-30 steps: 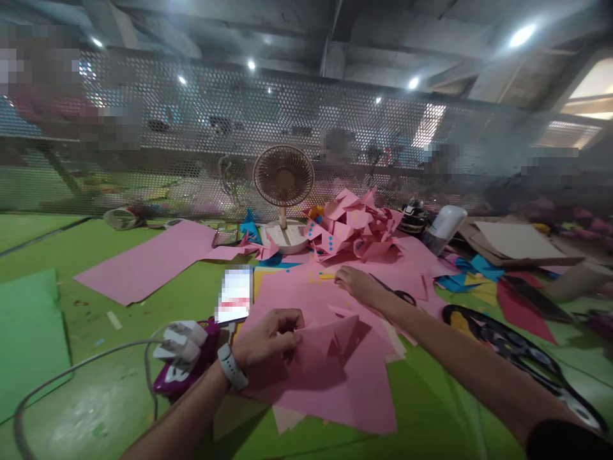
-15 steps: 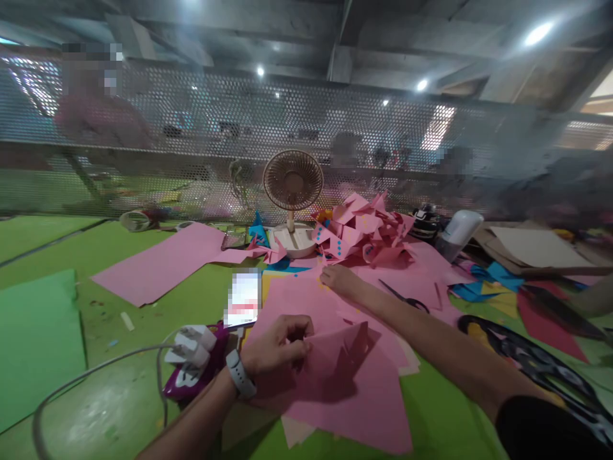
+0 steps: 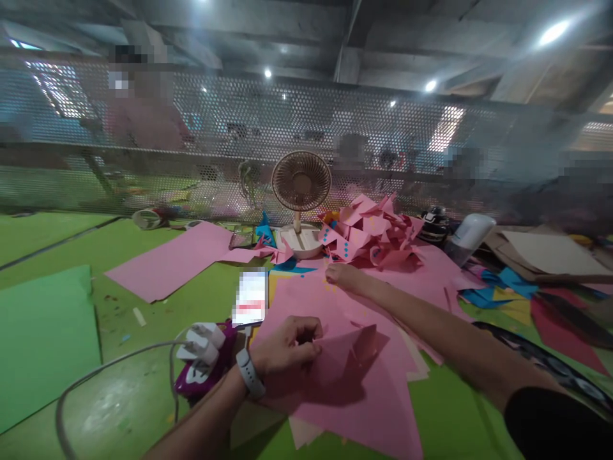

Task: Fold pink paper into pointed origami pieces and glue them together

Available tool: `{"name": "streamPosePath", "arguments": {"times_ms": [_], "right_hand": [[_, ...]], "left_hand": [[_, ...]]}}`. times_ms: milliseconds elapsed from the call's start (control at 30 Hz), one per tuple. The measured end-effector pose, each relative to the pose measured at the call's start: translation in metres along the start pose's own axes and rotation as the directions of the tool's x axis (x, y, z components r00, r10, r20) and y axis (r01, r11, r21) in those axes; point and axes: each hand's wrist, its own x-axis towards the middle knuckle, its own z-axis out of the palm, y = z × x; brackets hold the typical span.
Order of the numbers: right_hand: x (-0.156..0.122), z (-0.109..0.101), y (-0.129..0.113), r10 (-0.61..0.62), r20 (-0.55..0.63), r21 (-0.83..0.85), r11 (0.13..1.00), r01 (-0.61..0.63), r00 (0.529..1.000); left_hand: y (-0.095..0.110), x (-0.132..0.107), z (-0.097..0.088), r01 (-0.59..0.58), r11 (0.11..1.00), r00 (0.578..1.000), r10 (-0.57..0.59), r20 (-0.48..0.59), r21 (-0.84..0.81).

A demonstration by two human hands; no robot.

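My left hand (image 3: 290, 345), with a white watch band at the wrist, is closed with thumb and forefinger pinched on a folded pink paper piece (image 3: 361, 348). The folded paper has a raised pointed flap and casts a shadow on the pink sheets (image 3: 383, 415) beneath it. Farther forward, my right hand (image 3: 340, 276) rests on the pink paper beside several small yellow dots (image 3: 330, 286). Its fingers are curled together, and whatever they hold is too small to make out. A heap of folded pink paper pieces (image 3: 371, 227), some with blue dots, lies just beyond that hand.
A small fan (image 3: 301, 182) stands at the back before a perforated metal screen (image 3: 205, 115). Left of the sheets lie a lit phone (image 3: 251, 297) and a purple power strip (image 3: 205, 377) with white plugs and a cable. A green sheet (image 3: 43, 345) is at far left.
The whole view has shifted, so things appear slightly farther right. My right forearm now covers the scissors seen before. Both hands keep nearly the same pose.
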Motion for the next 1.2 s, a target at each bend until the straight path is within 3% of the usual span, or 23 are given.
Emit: {"name": "streamPosePath", "arguments": {"times_ms": [133, 467, 733, 833, 967, 1200], "right_hand": [[-0.001, 0.001, 0.001, 0.032, -0.026, 0.008, 0.999, -0.032, 0.999], [0.012, -0.006, -0.007, -0.073, 0.026, 0.028, 0.997, 0.072, 0.997], [0.011, -0.013, -0.010, 0.103, -0.028, 0.266, 0.960, -0.092, 0.994], [-0.001, -0.019, -0.010, 0.247, -0.072, 0.427, 0.883, -0.194, 0.966], [-0.028, -0.029, -0.018, 0.437, -0.073, 0.664, 0.692, -0.283, 0.897], [-0.085, -0.056, -0.048, 0.611, -0.034, 0.896, 0.370, -0.247, 0.791]], "left_hand": [[0.000, 0.000, 0.001, 0.004, 0.999, 1.000, -0.004, 0.007, -0.040], [0.002, 0.000, 0.001, -0.024, 1.000, 1.000, 0.024, -0.009, 0.000], [0.004, 0.000, 0.002, -0.029, 0.999, 0.999, 0.029, -0.015, -0.012], [0.004, 0.000, 0.001, -0.033, 0.999, 0.999, 0.033, -0.016, -0.011], [0.001, 0.000, 0.001, 0.000, 0.997, 1.000, -0.001, -0.022, -0.074], [0.003, 0.005, 0.003, -0.006, 0.991, 0.999, -0.001, -0.048, -0.136]]}}
